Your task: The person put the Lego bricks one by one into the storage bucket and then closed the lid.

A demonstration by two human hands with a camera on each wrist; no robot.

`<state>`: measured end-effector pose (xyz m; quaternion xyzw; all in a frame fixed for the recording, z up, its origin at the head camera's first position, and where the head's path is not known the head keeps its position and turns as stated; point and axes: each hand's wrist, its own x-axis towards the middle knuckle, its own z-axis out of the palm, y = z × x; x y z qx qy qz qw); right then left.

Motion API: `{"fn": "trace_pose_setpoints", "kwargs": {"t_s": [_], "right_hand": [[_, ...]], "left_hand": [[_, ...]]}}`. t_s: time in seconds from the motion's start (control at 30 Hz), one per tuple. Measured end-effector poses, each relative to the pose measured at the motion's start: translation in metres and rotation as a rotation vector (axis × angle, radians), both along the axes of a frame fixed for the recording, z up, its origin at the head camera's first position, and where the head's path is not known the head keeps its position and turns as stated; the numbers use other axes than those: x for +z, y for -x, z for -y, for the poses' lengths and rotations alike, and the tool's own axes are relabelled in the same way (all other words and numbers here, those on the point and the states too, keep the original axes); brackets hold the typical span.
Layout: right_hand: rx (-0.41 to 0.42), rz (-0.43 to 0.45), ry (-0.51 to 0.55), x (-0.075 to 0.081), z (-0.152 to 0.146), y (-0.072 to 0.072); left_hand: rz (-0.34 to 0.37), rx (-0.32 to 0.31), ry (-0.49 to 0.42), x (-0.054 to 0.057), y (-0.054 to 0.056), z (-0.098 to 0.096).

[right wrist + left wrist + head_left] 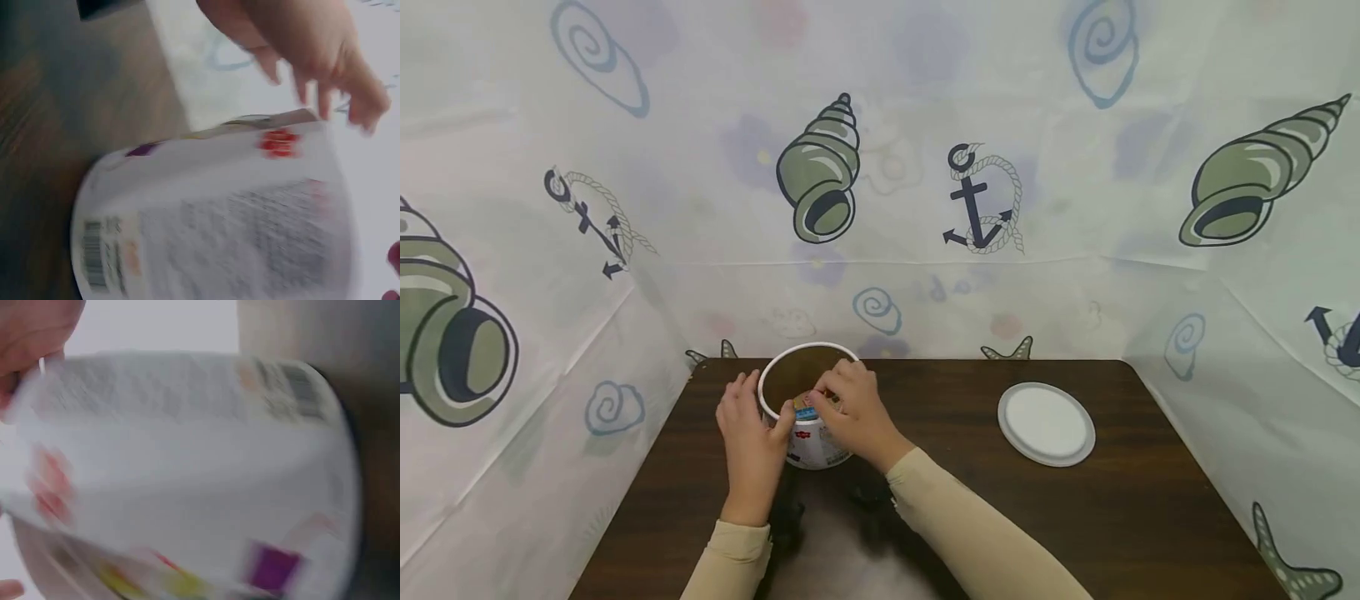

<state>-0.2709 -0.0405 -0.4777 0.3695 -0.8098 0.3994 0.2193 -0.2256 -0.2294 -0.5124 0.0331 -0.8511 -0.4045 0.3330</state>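
A round white tub [811, 446] with a printed label stands uncovered at the back left of the table. My left hand [751, 442] rests along its left side, fingers spread loosely upward and thumb over the near rim. In the right wrist view this left hand [312, 50] shows at the tub's far side. Over the tub's right rim, my right hand [853, 412] reaches into the mouth, thumb and fingers curled together at a small blue-and-tan packet [806, 412]. The right hand [34, 334] partly covers the rim in the left wrist view, which is blurred.
A round white lid [1047, 423] lies on the right of the dark wooden table [940, 492]. Hanging sheets [917, 75] printed with shells and anchors enclose the back and both sides. The tub stands close to the table's back edge.
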Motion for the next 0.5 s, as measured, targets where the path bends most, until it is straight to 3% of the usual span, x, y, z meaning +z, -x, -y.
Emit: {"fn": "trace_pose_setpoints", "kwargs": {"t_s": [0.1,0.17,0.23,0.3,0.37,0.5], "right_hand": [[-0.018,-0.005,0.074,0.011,-0.037,-0.012],[-0.059,-0.005,0.117,0.017,-0.067,-0.017],[-0.121,0.012,0.155,0.021,-0.099,-0.021],[-0.193,0.045,0.183,0.022,-0.133,-0.025],[-0.278,0.102,0.198,0.021,-0.168,-0.03],[-0.496,0.294,0.168,0.014,-0.232,-0.042]], "left_hand": [[-0.312,-0.03,0.056,0.035,-0.014,-0.033],[-0.468,-0.147,0.116,0.058,-0.022,-0.064],[-0.528,-0.309,0.171,0.075,-0.028,-0.1],[-0.493,-0.464,0.193,0.08,-0.031,-0.138],[-0.366,-0.575,0.19,0.073,-0.03,-0.172],[0.008,-0.686,0.126,0.033,-0.021,-0.222]]}}
